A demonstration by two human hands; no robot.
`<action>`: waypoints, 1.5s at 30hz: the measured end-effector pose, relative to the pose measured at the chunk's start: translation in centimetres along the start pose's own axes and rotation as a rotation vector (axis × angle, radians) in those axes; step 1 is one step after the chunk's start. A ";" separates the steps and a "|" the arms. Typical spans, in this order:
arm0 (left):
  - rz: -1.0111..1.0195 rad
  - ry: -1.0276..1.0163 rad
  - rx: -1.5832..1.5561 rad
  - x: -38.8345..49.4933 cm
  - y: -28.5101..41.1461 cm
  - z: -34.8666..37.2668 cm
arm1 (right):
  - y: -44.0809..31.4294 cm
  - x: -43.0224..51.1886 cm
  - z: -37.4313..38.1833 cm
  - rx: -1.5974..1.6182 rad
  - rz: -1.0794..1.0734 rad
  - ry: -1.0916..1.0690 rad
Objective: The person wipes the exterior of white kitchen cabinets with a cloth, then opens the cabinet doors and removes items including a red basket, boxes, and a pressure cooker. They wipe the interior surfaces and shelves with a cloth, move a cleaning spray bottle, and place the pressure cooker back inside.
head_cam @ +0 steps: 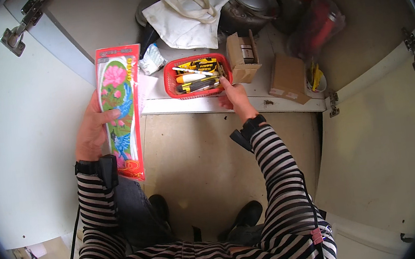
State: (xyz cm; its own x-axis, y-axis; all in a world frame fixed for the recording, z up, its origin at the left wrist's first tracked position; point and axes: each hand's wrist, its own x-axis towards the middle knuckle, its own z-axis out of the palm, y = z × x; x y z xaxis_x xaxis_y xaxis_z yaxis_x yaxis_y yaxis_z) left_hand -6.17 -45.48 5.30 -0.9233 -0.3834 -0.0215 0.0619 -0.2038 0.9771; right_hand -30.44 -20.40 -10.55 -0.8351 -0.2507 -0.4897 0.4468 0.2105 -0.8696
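My left hand (91, 123) holds a flat, clear-wrapped packet (121, 101), its thumb across the front. Red edging surrounds a picture of pink flowers and blue birds; the packet looks like embroidered insoles. Pinkish paper (147, 90) shows behind it. At the right front corner of a red plastic basket (167, 86), my right hand (233, 94) has its fingertips on or just over the rim; whether they grip it I cannot tell. Inside the basket lie a white pen (193, 71), an orange-and-white tool or marker (190, 78), black-and-yellow packs (206, 65) and a black-and-yellow handled tool (189, 86).
Cabinet doors stand open on the left (32, 141) and right (378, 148). On the cabinet floor are a white cloth bag (180, 21), a lidded metal pot (250, 1), an open cardboard box (238, 64), a closed carton (288, 76), a white cup (321, 84) and a bagged red item (321, 32).
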 end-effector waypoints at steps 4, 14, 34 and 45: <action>0.032 0.018 -0.040 0.4 -0.2 0.2 | -0.8 1.4 1.4 0.104 0.037 -0.069; -0.050 0.155 -0.225 2.2 -2.7 -2.0 | 1.7 -3.1 -1.1 0.223 0.086 -0.298; -0.051 0.201 -0.248 1.9 -1.6 -0.4 | 28.7 -26.5 -25.4 0.432 0.152 0.309; -0.043 0.141 -0.210 2.0 -1.4 0.9 | 20.9 -29.2 -19.2 -0.794 -0.050 0.091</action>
State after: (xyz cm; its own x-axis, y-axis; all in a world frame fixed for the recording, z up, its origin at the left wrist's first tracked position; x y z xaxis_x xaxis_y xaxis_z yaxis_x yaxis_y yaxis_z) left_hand -8.44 -45.19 4.09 -0.8658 -0.4890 -0.1058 0.1146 -0.3996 0.9095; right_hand -2.89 9.46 -13.15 -0.8862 -0.2067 -0.4146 0.0749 0.8192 -0.5686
